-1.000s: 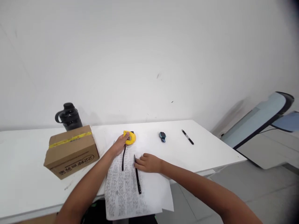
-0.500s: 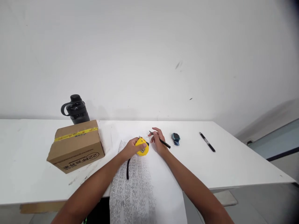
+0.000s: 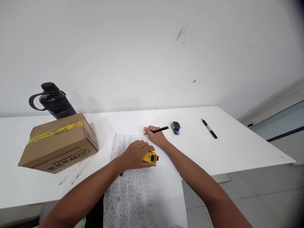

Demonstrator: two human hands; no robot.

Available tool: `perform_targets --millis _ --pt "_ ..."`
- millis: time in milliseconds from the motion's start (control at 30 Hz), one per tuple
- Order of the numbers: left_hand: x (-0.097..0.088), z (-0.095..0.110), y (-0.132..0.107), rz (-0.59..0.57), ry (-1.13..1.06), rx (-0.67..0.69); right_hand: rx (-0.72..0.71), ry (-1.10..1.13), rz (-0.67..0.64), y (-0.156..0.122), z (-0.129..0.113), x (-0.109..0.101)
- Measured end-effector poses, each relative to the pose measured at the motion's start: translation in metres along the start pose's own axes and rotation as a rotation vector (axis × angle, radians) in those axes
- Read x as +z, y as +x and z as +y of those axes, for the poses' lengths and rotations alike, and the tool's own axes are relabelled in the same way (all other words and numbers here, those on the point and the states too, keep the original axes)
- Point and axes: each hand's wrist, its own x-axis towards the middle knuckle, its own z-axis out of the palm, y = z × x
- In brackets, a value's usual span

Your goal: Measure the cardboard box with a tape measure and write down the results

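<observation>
My left hand [image 3: 136, 155] is closed around a yellow tape measure [image 3: 149, 157], held over a long sheet of paper [image 3: 166, 190] covered on its left side with dense dark writing. A dark strap end peeks out below that hand's wrist. Farther up the sheet, my right hand [image 3: 155, 136] grips a black pen [image 3: 161, 129], its tip down by the upper edge of the writing. From there the paper runs over the table's front edge toward my body.
A cardboard box [image 3: 59, 136] with yellow tape stands at left, a black bottle [image 3: 55, 101] behind it. Right of my right hand lie a blue watch [image 3: 176, 127] and another black pen [image 3: 209, 128]. The white table [image 3: 237, 148] meets a wall at the back.
My left hand has turned the tape measure on edge and brought it nearer to me. My right hand has lowered the pen to the paper. The view has shifted.
</observation>
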Motion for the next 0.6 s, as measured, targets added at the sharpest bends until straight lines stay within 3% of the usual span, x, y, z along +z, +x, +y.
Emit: perform_targets --millis 133,400,600 --pt "0.002 -0.001 -0.002 0.019 0.046 0.045 -0.008 0.012 0.086 0.002 0.005 0.002" --pt "0.008 -0.005 -0.005 0.098 0.095 0.192 -0.031 -0.045 0.092 0.002 0.011 0.007" --pt "0.009 -0.006 -0.005 0.091 0.129 0.233 -0.027 -0.047 0.083 0.003 0.014 0.008"
